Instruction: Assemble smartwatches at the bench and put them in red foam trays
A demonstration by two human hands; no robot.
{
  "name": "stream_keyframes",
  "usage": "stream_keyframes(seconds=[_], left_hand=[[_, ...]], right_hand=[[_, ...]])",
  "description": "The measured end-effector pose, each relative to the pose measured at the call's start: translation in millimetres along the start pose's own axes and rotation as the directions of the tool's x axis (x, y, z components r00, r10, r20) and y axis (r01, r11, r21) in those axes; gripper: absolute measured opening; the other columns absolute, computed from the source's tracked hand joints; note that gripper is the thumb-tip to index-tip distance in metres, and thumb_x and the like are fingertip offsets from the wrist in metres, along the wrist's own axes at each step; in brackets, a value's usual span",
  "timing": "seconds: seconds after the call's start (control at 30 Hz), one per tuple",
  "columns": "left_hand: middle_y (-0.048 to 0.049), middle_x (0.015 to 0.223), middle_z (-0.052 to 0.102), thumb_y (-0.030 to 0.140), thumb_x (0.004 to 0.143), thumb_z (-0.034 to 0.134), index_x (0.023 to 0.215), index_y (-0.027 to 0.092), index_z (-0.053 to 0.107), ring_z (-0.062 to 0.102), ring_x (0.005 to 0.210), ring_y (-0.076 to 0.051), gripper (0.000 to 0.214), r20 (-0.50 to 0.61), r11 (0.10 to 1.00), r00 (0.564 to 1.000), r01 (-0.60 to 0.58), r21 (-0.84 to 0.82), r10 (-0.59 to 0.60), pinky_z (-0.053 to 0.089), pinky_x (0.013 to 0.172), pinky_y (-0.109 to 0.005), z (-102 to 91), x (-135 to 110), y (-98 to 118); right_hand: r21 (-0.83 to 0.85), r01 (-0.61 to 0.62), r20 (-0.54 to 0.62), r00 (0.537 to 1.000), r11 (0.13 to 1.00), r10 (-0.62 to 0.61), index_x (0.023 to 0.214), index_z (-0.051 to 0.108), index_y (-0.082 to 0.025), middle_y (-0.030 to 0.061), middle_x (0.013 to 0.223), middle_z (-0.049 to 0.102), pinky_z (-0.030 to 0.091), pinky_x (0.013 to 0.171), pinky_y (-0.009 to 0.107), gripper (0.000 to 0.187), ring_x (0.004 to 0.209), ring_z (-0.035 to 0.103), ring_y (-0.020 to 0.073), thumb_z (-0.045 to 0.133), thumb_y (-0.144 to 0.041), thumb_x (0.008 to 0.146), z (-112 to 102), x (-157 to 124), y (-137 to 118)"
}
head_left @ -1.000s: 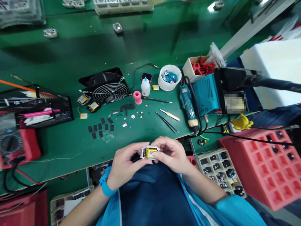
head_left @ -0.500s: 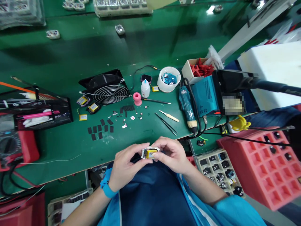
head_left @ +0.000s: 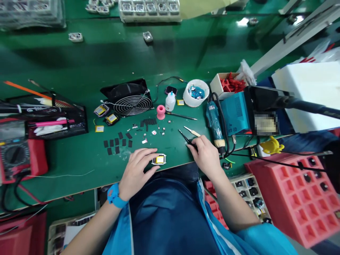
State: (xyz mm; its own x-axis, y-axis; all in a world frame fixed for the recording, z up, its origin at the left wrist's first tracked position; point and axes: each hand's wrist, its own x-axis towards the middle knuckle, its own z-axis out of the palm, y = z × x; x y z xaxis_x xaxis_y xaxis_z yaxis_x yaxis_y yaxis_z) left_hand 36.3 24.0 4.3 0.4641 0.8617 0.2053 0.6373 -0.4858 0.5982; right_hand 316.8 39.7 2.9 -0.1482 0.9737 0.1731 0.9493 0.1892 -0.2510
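A small white watch case (head_left: 164, 159) lies on the green bench near its front edge, with a yellow-edged battery (head_left: 159, 160) inside. My left hand (head_left: 138, 170) has its thumb and fingers around the left end of that case. To the right, my right hand (head_left: 207, 157) is closed on black tweezers (head_left: 185, 136), whose tips point away from me. Just beside them lies a white-handled tool (head_left: 191, 131), its near end partly hidden by the hand.
Black foam pads (head_left: 117, 142) and tiny parts lie left of centre. Behind stand a fan (head_left: 134, 104), a pink spool (head_left: 160, 112), a dropper bottle (head_left: 170, 102) and a white tub (head_left: 195, 103). At right are an electric screwdriver (head_left: 214, 120) and a blue power unit (head_left: 235, 111).
The watch case has gone from both hands above my lap to the bench, with my left hand at it. My right hand has let go of it and taken the tweezers.
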Motion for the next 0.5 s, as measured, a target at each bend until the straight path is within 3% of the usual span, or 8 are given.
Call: stream_keyframes(seconds=[0.1,0.23,0.3,0.4,0.47,0.5], left_hand=[[-0.0073,0.126,0.069,0.022,0.097,0.067,0.116,0.022,0.063,0.061,0.117,-0.024,0.019,0.005,0.999,0.999,-0.034,-0.021,0.034,0.05,0.099,-0.041,2.5,2,2],[-0.0081,0.12,0.072,0.021,0.098,0.065,0.114,0.019,0.064,0.063,0.112,-0.024,0.016,0.007,0.992,0.993,-0.119,0.041,0.119,0.052,0.097,-0.04,1.4,7,6],[-0.0077,0.114,0.073,0.019,0.099,0.062,0.113,0.018,0.064,0.064,0.107,-0.023,0.014,0.02,0.981,0.985,-0.173,0.09,0.172,0.052,0.094,-0.038,-2.7,12,7],[-0.0063,0.104,0.073,0.018,0.102,0.055,0.11,0.016,0.065,0.066,0.098,-0.022,0.013,0.085,0.94,0.958,-0.285,0.188,0.273,0.052,0.087,-0.037,-10.6,22,10],[-0.0063,0.101,0.073,0.02,0.104,0.049,0.107,0.015,0.066,0.066,0.095,-0.022,0.017,0.143,0.903,0.934,-0.354,0.245,0.327,0.052,0.084,-0.037,-15.0,29,12],[-0.0064,0.1,0.073,0.02,0.105,0.047,0.106,0.015,0.067,0.066,0.093,-0.023,0.02,0.167,0.887,0.925,-0.376,0.268,0.342,0.052,0.083,-0.037,-16.6,32,13]], right_hand=[[0.083,-0.038,0.037,0.999,0.996,0.035,0.081,0.06,-0.02,0.0054,0.079,0.065,0.042,0.059,0.029,0.021,0.067,0.061,0.0191,0.056,-0.028,0.1,2,3,-3],[0.397,-0.146,0.09,0.989,0.906,0.12,0.082,0.059,-0.021,0.001,0.07,0.064,0.042,0.059,0.027,0.011,0.062,0.06,0.0168,0.062,-0.023,0.092,1,7,-9],[0.575,-0.211,0.14,0.977,0.79,0.159,0.086,0.06,-0.02,-0.0012,0.069,0.063,0.044,0.056,0.026,0.004,0.057,0.058,0.0139,0.063,-0.021,0.089,1,7,-12],[0.805,-0.272,0.198,0.961,0.527,0.193,0.096,0.061,-0.02,-0.0034,0.071,0.06,0.045,0.05,0.023,0.009,0.051,0.056,0.0104,0.062,-0.023,0.088,-1,4,-16],[0.892,-0.227,0.157,0.967,0.392,0.202,0.101,0.063,-0.02,-0.0016,0.079,0.062,0.049,0.05,0.023,0.013,0.053,0.06,0.0101,0.063,-0.024,0.089,-2,1,-17],[0.908,-0.186,0.115,0.972,0.375,0.203,0.1,0.064,-0.02,0.0003,0.084,0.063,0.052,0.053,0.023,0.012,0.058,0.063,0.0108,0.064,-0.024,0.089,-2,-1,-17]])
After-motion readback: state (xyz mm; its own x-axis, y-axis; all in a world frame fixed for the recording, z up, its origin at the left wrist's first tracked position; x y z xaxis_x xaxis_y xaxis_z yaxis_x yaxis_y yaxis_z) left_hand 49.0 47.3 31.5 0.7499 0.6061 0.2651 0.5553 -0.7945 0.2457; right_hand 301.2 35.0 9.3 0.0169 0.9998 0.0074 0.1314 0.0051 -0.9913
